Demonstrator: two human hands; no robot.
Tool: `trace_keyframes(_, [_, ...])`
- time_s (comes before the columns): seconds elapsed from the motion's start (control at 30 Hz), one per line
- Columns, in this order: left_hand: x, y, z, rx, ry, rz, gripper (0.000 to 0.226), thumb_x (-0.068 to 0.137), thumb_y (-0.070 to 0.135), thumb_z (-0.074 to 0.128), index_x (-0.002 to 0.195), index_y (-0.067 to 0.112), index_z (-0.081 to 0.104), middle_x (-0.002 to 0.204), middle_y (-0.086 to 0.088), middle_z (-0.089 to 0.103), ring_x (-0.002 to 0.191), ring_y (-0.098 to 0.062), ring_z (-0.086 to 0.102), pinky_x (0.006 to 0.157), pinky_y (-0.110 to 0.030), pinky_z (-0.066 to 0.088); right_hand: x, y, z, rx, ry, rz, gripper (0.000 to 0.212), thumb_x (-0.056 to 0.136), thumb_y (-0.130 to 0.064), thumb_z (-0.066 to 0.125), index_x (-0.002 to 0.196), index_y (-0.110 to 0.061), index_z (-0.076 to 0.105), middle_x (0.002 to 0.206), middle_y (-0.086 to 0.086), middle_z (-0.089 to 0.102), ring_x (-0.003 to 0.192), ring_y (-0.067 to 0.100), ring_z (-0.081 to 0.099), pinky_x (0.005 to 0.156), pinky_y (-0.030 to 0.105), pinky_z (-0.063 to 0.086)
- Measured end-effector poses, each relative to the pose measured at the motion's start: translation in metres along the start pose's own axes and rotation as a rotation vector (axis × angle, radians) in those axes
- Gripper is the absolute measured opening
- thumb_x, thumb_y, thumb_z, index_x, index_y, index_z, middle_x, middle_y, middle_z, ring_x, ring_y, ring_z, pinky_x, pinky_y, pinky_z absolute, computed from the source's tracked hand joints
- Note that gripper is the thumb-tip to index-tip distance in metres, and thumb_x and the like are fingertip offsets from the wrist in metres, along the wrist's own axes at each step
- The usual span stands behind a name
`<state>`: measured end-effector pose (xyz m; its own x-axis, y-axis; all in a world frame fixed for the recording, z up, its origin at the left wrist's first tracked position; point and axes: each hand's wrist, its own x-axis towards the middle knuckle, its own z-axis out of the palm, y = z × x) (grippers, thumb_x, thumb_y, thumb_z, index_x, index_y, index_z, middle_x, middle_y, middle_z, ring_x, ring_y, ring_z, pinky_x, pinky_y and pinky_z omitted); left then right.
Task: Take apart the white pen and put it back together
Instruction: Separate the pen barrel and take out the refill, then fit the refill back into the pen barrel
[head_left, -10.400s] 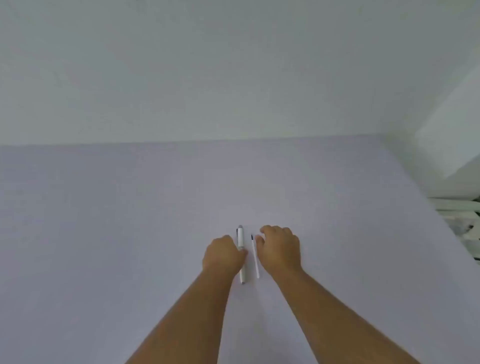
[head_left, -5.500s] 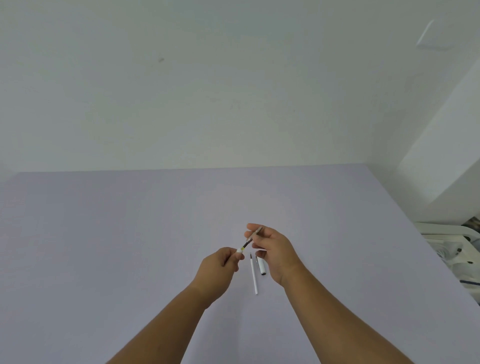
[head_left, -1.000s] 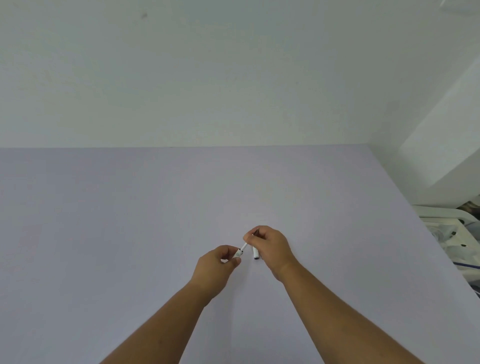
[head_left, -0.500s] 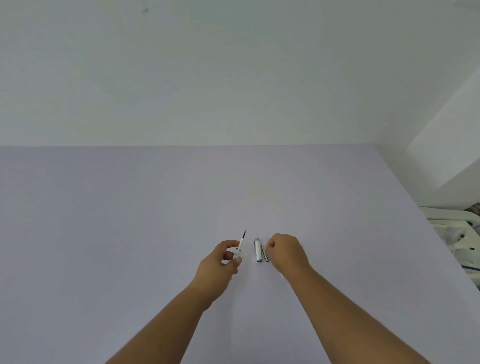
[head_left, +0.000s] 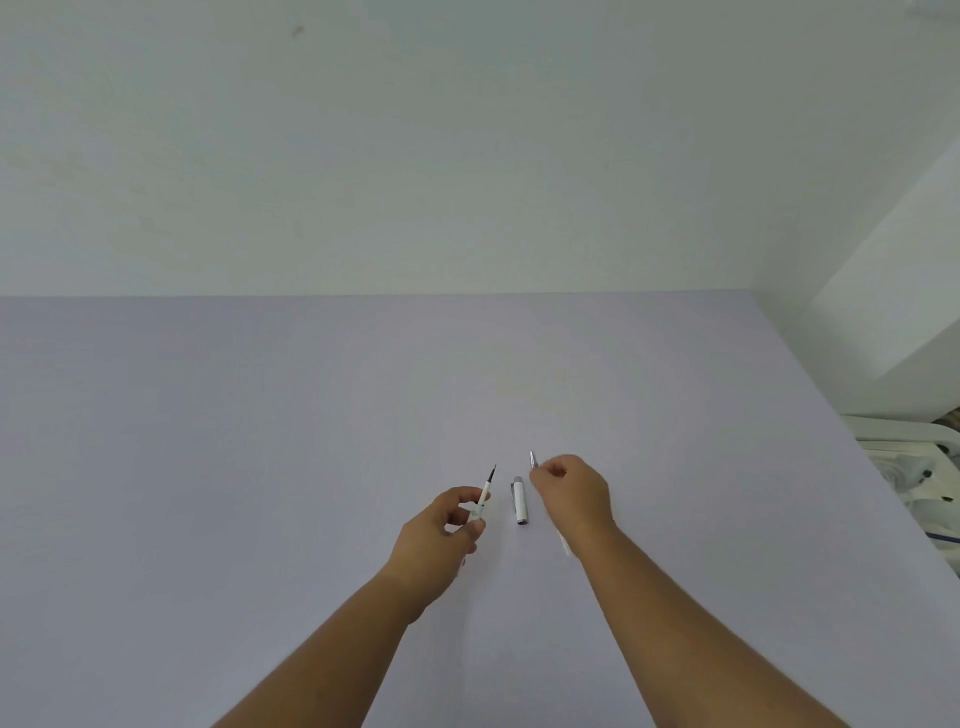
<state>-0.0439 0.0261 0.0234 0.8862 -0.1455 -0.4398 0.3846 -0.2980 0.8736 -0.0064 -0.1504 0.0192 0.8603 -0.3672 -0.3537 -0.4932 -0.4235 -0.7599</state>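
Note:
The white pen is in pieces on the pale lilac table (head_left: 260, 441). My left hand (head_left: 441, 540) pinches the thin white refill (head_left: 485, 491), its dark tip pointing away from me. The white cap (head_left: 520, 506) with its clip lies flat on the table between my hands. My right hand (head_left: 571, 493) is closed around the pen barrel (head_left: 532, 460); its silver tip sticks out past my fingers and a white end shows beneath my wrist. The two held parts are apart.
A plain white wall rises behind the table's far edge. The table's right edge runs diagonally, and beyond it at the far right stands white equipment (head_left: 914, 473) with cables.
One second ago my hands were close together around the pen parts. They have since drawn apart; my right hand has lifted the barrel off the table beside the cap.

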Motion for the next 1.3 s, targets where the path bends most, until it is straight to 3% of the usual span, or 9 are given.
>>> trace_keyframes(0.1, [-0.002,0.004,0.000,0.026,-0.004,0.015,0.025,0.093,0.025,0.057,0.095,0.049,0.059,0.092,0.005,0.061,0.073,-0.010,0.063,0.064,-0.023,0.053,-0.008,-0.016,-0.006,0.393,-0.099,0.029,0.010,0.085,-0.022,0.060,0.088,-0.018,0.069,0.071,-0.004,0.062,0.057,0.011,0.048,0.056,0.023,0.040])
trace_keyframes(0.27, [-0.008,0.010,0.001,0.054,0.001,0.027,0.029,0.093,0.025,0.057,0.090,0.054,0.057,0.091,0.006,0.062,0.072,-0.009,0.064,0.062,-0.021,0.053,-0.020,-0.030,-0.010,0.616,-0.193,0.005,0.009,0.081,-0.011,0.064,0.084,-0.018,0.070,0.073,-0.001,0.072,0.057,0.011,0.049,0.053,0.022,0.043])
trace_keyframes(0.67, [-0.019,0.017,0.002,0.062,-0.014,0.063,0.028,0.092,0.023,0.058,0.091,0.051,0.059,0.090,0.005,0.062,0.068,-0.010,0.062,0.061,-0.022,0.052,-0.038,-0.032,-0.016,0.552,-0.176,-0.067,0.006,0.080,-0.013,0.069,0.081,-0.019,0.068,0.071,-0.007,0.069,0.056,0.004,0.052,0.057,0.021,0.040])
trace_keyframes(0.83, [-0.020,0.019,0.001,0.070,-0.016,0.067,0.028,0.092,0.023,0.058,0.090,0.051,0.058,0.091,0.004,0.061,0.071,-0.011,0.063,0.061,-0.021,0.053,-0.039,-0.036,-0.021,0.617,-0.149,-0.077,0.008,0.082,-0.011,0.067,0.090,-0.012,0.068,0.091,0.009,0.073,0.057,0.005,0.052,0.059,0.023,0.040])
trace_keyframes(1.0, [-0.018,0.022,0.002,0.071,-0.013,0.067,0.026,0.092,0.024,0.058,0.093,0.050,0.059,0.092,0.004,0.062,0.072,-0.011,0.064,0.061,-0.021,0.054,-0.040,-0.035,-0.021,0.534,-0.189,-0.148,0.006,0.080,-0.012,0.069,0.080,-0.018,0.068,0.070,-0.008,0.070,0.048,-0.003,0.056,0.058,0.019,0.039])
trace_keyframes(1.17, [-0.017,0.024,0.002,0.016,0.024,0.054,0.020,0.090,0.024,0.061,0.108,0.033,0.059,0.094,0.003,0.064,0.075,-0.013,0.067,0.070,-0.030,0.058,-0.044,-0.028,-0.018,0.385,-0.277,-0.187,0.011,0.080,-0.019,0.070,0.089,-0.026,0.071,0.081,-0.006,0.073,0.075,0.001,0.067,0.067,0.017,0.046])
trace_keyframes(1.3, [-0.018,0.025,0.000,0.004,0.051,0.032,0.010,0.088,0.023,0.064,0.097,0.020,0.060,0.094,0.001,0.066,0.073,-0.015,0.067,0.072,-0.035,0.058,-0.047,-0.027,-0.015,0.309,-0.332,-0.199,0.014,0.082,-0.023,0.068,0.087,-0.034,0.073,0.084,-0.012,0.074,0.082,-0.001,0.067,0.065,0.020,0.050])
